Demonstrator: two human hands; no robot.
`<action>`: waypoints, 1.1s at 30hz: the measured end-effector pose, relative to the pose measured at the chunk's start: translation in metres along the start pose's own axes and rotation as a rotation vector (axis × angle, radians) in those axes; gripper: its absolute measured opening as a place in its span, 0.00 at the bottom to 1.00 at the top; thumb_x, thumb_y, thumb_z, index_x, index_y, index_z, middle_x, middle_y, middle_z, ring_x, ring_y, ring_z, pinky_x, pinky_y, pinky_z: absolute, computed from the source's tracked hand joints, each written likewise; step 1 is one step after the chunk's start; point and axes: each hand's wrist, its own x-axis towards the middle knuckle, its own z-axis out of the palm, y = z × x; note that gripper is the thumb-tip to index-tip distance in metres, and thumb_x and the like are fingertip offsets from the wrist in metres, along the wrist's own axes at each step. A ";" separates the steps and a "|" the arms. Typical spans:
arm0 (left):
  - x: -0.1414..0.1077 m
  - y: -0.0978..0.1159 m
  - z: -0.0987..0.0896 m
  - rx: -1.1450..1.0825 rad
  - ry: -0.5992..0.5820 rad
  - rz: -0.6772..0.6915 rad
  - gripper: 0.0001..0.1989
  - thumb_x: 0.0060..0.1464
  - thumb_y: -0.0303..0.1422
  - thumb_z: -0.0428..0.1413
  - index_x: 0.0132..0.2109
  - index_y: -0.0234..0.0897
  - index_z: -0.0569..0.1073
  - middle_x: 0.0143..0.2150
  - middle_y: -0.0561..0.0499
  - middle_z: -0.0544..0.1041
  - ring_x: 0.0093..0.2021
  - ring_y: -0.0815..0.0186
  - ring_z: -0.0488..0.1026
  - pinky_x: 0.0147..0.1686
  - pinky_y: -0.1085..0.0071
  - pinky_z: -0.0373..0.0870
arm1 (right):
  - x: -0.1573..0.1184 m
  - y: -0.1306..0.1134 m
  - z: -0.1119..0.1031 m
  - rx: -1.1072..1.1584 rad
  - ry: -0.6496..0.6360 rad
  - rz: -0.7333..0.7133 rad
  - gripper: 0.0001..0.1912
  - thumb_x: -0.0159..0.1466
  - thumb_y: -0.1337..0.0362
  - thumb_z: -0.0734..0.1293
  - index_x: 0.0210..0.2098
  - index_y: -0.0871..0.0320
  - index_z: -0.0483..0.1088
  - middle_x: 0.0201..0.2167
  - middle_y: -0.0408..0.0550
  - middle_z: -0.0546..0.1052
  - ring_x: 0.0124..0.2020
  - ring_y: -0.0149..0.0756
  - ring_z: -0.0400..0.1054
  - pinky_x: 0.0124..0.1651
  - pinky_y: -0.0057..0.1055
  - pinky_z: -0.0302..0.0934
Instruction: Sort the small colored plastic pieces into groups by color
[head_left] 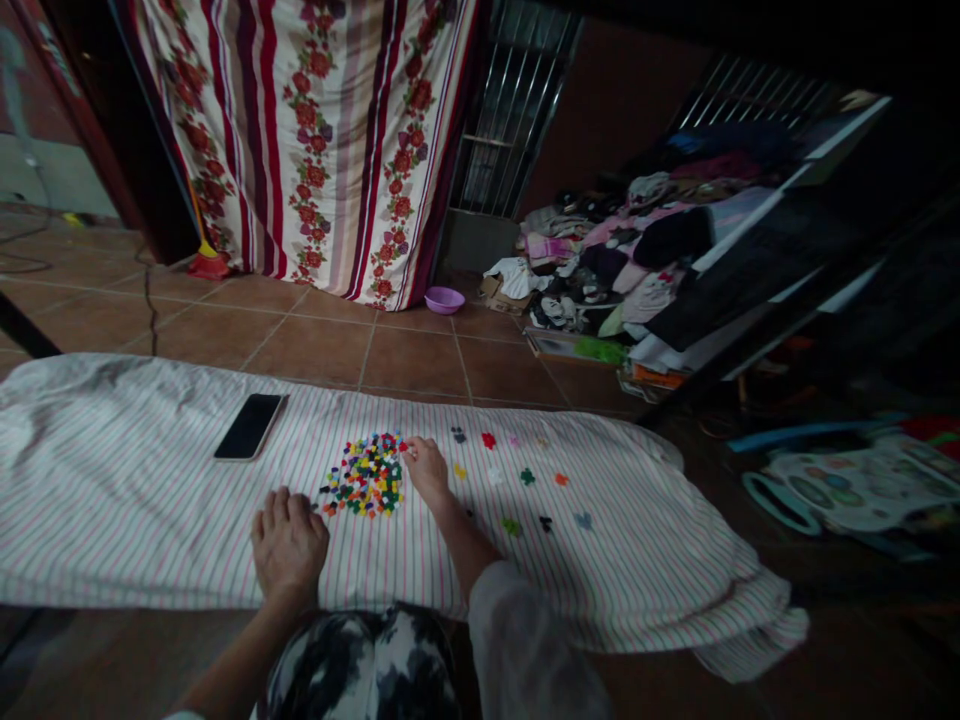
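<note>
One striped sheet is spreading under everything in hand, one flowered curtain is hanging beyond it, and one heap of clothes is lying on the floor to the right. One basin is sitting on the tiles by the curtain.

One mixed pile is occupying the sheet's middle, between the two hands; its pieces are lying too thick and small for counting. The left hand is resting palm down near the pile's lower left, fingers slightly spread. The right hand is bending thumb and finger together at the pile's upper right edge, beside a red piece; whether they are pinching it, I cannot tell. One phone is lying to the pile's left.

Eleven small clusters are lying apart on the right, each showing one colour: four in the far row, four in the middle, three nearest. A dark speck is showing beside the forearm, perhaps another. The grouping by colour is looking partly done, in my judgement, with most pieces remaining mixed.
</note>
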 end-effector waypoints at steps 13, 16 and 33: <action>0.000 0.003 -0.005 -0.032 -0.020 -0.025 0.16 0.52 0.30 0.46 0.45 0.30 0.73 0.57 0.35 0.70 0.62 0.52 0.60 0.61 0.56 0.52 | -0.004 0.008 0.002 0.095 0.065 0.008 0.09 0.62 0.69 0.62 0.39 0.55 0.73 0.39 0.46 0.77 0.40 0.31 0.71 0.45 0.25 0.61; 0.000 0.004 -0.006 -0.020 -0.016 -0.027 0.15 0.53 0.30 0.46 0.44 0.30 0.72 0.57 0.35 0.70 0.61 0.52 0.61 0.60 0.56 0.53 | -0.003 0.019 -0.002 0.228 0.022 0.017 0.11 0.62 0.69 0.60 0.40 0.54 0.72 0.36 0.42 0.78 0.37 0.30 0.72 0.42 0.25 0.63; 0.000 0.004 -0.008 -0.006 -0.013 -0.015 0.14 0.54 0.32 0.45 0.43 0.32 0.71 0.55 0.37 0.70 0.60 0.53 0.62 0.59 0.57 0.55 | 0.018 0.134 -0.100 -0.047 0.212 0.362 0.12 0.60 0.67 0.62 0.38 0.55 0.75 0.36 0.46 0.80 0.38 0.33 0.74 0.38 0.24 0.61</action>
